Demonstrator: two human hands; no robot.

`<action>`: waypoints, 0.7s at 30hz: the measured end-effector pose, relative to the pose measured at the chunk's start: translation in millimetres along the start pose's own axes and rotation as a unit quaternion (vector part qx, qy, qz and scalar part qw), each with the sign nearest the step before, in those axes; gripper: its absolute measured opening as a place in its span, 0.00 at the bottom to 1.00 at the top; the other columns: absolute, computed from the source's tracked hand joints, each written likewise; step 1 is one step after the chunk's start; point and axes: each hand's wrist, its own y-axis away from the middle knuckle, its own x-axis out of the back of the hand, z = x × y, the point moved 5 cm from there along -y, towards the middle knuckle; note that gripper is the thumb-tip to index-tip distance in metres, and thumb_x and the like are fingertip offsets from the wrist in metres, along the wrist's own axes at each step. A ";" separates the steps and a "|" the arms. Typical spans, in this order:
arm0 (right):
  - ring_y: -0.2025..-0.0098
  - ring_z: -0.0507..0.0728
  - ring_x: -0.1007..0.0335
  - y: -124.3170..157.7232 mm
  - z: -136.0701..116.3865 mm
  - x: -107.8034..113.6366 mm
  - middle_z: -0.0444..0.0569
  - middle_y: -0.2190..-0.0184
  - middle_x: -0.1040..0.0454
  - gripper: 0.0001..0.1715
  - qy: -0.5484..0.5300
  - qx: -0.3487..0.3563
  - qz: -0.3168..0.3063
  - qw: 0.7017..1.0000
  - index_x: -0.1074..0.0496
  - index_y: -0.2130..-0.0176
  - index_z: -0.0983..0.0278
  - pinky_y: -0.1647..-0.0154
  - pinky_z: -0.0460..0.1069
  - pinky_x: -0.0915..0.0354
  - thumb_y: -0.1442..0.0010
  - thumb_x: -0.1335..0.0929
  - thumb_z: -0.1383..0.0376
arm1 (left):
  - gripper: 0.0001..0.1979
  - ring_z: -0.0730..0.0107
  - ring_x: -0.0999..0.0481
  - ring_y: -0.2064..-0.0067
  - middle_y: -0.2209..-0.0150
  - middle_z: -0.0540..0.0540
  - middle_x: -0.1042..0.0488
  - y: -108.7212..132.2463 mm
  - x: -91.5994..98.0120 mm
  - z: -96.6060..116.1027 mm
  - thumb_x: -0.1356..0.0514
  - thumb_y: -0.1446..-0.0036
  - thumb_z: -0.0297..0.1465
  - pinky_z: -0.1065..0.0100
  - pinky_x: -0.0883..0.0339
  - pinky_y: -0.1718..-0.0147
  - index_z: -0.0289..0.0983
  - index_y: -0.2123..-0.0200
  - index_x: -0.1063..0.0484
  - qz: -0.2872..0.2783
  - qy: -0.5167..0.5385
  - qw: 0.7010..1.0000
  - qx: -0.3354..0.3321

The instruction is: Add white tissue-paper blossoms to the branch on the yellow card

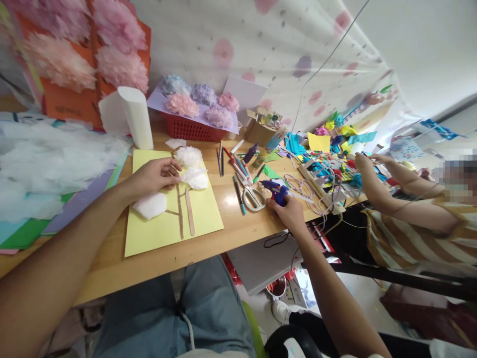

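Observation:
My right hand is wrapped around the handle of a blue hot glue gun at the table's front edge, its nozzle pointing left. Over a yellow sheet of paper, the fingers of my left hand are curled together by the top of a thin brown twig; what they pinch, if anything, is hidden. Beside the twig lies a wooden craft stick. White tissue-paper flowers are at the sheet's upper right, and a folded white tissue piece rests below my left hand.
Scissors, markers and pencils lie between my hands. Behind stand a white paper roll and a red basket with tissue flowers above it. White tissue covers the left side. At right are a power strip, cables and a co-worker's arms.

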 end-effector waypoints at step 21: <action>0.70 0.60 0.26 97.8 1.1 44.4 0.54 0.69 0.21 0.22 -0.043 0.029 0.237 0.970 0.22 0.64 0.65 0.64 0.53 0.32 0.37 0.32 0.49 | 0.22 0.72 0.28 0.69 0.69 0.52 0.27 15.6 -2.0 29.5 0.28 0.56 0.36 0.72 0.31 0.74 0.40 0.65 0.39 -0.086 0.032 0.995 0.025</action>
